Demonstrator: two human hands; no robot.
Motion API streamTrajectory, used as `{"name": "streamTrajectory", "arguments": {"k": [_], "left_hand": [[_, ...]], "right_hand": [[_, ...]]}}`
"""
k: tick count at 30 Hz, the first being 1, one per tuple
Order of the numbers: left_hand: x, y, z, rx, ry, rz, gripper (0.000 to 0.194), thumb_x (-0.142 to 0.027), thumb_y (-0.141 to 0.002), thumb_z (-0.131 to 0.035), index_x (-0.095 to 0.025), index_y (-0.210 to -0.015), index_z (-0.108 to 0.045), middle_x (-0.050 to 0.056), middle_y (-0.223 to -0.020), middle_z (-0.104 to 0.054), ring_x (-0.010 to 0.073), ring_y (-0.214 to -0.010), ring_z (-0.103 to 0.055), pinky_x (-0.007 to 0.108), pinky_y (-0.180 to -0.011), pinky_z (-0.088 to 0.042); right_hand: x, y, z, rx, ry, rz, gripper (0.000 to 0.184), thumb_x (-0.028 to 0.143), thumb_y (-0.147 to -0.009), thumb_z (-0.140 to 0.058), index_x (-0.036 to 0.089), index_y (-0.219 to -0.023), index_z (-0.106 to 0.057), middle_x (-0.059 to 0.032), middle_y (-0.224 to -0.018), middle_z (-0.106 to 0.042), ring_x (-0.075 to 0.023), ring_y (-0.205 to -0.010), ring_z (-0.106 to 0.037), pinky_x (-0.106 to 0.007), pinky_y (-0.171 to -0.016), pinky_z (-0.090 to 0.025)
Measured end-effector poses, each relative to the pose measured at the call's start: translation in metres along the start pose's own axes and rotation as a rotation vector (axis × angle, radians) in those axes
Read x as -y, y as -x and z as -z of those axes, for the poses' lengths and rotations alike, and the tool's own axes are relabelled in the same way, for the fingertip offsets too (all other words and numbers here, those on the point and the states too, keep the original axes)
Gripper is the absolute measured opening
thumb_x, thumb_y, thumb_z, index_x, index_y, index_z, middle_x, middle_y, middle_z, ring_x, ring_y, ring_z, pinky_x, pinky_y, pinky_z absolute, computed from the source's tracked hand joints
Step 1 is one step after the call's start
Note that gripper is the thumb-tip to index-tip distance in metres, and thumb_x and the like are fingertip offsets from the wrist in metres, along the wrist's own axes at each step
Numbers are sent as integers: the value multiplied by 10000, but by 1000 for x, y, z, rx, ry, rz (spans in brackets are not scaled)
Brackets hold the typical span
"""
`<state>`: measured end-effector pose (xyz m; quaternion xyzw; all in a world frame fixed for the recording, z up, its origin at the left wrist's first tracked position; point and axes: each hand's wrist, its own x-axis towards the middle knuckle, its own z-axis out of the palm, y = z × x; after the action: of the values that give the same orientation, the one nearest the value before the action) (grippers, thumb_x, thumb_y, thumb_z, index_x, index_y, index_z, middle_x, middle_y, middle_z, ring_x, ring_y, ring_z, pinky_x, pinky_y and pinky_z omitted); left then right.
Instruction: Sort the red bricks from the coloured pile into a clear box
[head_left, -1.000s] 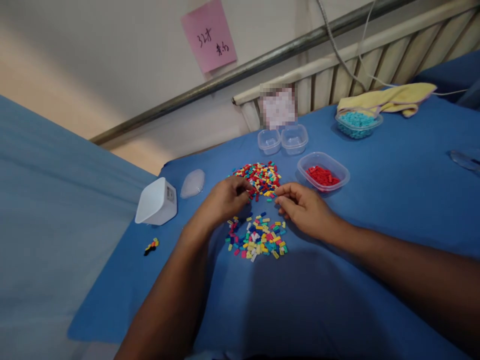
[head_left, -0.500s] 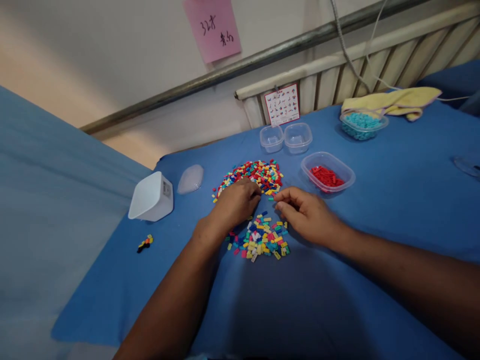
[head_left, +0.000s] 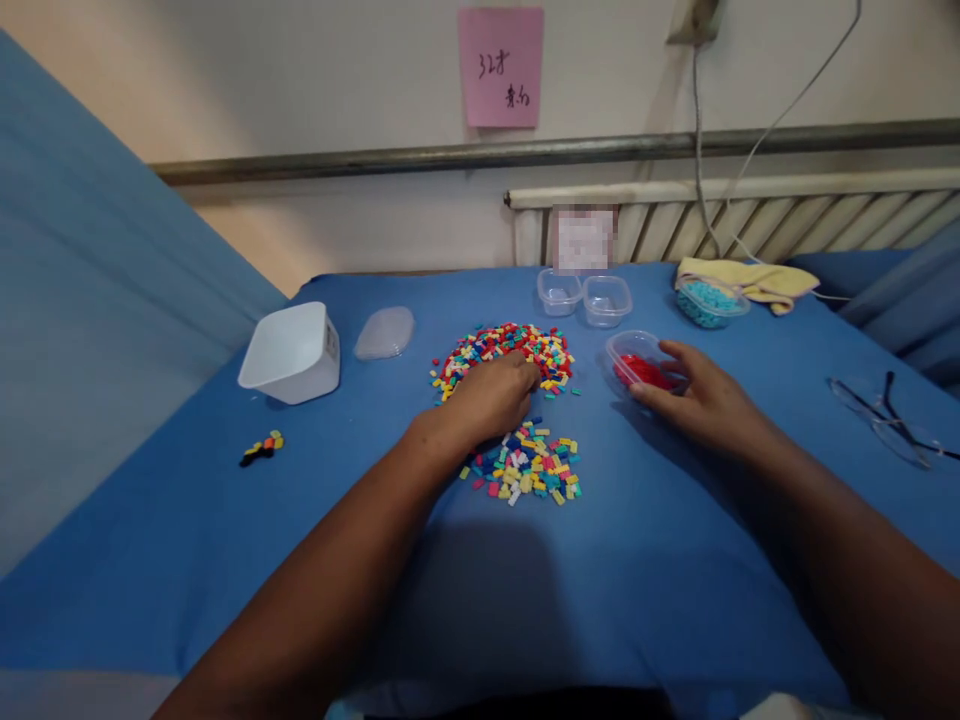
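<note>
A heap of small coloured toy building bricks (head_left: 510,340) lies on the blue cloth, and my left hand (head_left: 504,388) rests at its near edge. Its fingers are curled down and closed; whatever they hold, if anything, is hidden. Closer to me, below that hand, a looser patch of bricks (head_left: 536,470) is spread out. My right hand (head_left: 701,395) grips the right side of a clear plastic container (head_left: 616,348), thumb at the near rim and fingers at the far side. Red bricks (head_left: 641,371) lie inside it.
Two clear tubs (head_left: 559,308) stand behind the heap. Farther right are a tub of turquoise bricks (head_left: 705,302), a yellow cloth (head_left: 776,282) and glasses (head_left: 889,415). On the left are a white bin (head_left: 292,365), a lid (head_left: 386,333) and a small cluster of bricks (head_left: 264,447).
My right hand has moved right, from beside the heap to the container of red bricks. My left hand stays at the heap. The view has levelled out, bringing the glasses fully into sight.
</note>
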<state>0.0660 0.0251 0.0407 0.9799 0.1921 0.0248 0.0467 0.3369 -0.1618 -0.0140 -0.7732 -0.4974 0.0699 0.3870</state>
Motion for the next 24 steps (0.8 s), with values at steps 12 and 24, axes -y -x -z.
{"name": "streamTrajectory", "arguments": {"k": [12, 24], "left_hand": [[3, 3, -2, -25, 182, -88, 226, -44, -859, -583, -164, -872, -773, 116, -1025, -713, 255, -943, -671, 350, -853, -515], [-26, 2, -13, -97, 1139, 15, 199, -278, -780, -803, -159, -935, -767, 25, -832, -750, 150, -742, -670, 250, -664, -473]], "right_hand": [[55, 18, -22, -100, 51, 524, 410, 442, -1079, -632, 226, -1424, -681, -176, -1401, -740, -342, -1322, -695, -577, -1153, -551], [69, 35, -55, 54, -95, 620, 210, 368, -1066, -683, 227, -1221, -679, -99, -1043, -756, -238, -841, -721, -416, -808, -614]]}}
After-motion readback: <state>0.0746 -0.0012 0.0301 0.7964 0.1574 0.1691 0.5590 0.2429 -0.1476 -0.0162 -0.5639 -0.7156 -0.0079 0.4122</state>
